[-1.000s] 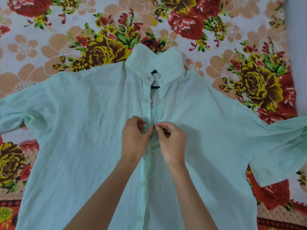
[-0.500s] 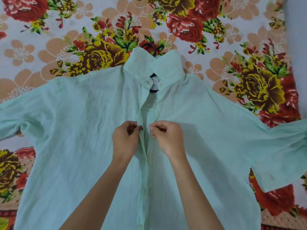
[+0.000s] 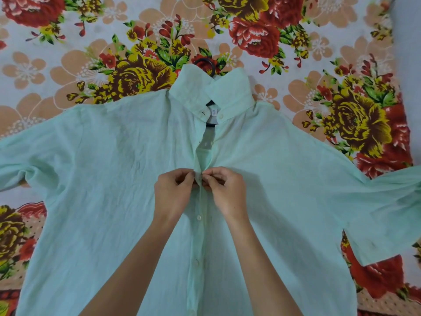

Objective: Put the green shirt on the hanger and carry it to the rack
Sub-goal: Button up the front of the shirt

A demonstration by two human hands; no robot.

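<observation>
Both grips pinch the front placket of the green shirt point(image 3: 102, 179): left hand point(image 3: 174, 195) and right hand point(image 3: 224, 193) meet fingertip to fingertip. It lies spread flat on the floral bedsheet point(image 3: 68, 53), the black hanger point(image 3: 206, 65) hook poking out above its collar.

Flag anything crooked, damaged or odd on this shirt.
Nothing damaged. The shirt is creased, and its front gapes below the collar, showing the hanger. Both hands pinch the placket there. The lower buttons look fastened.
</observation>
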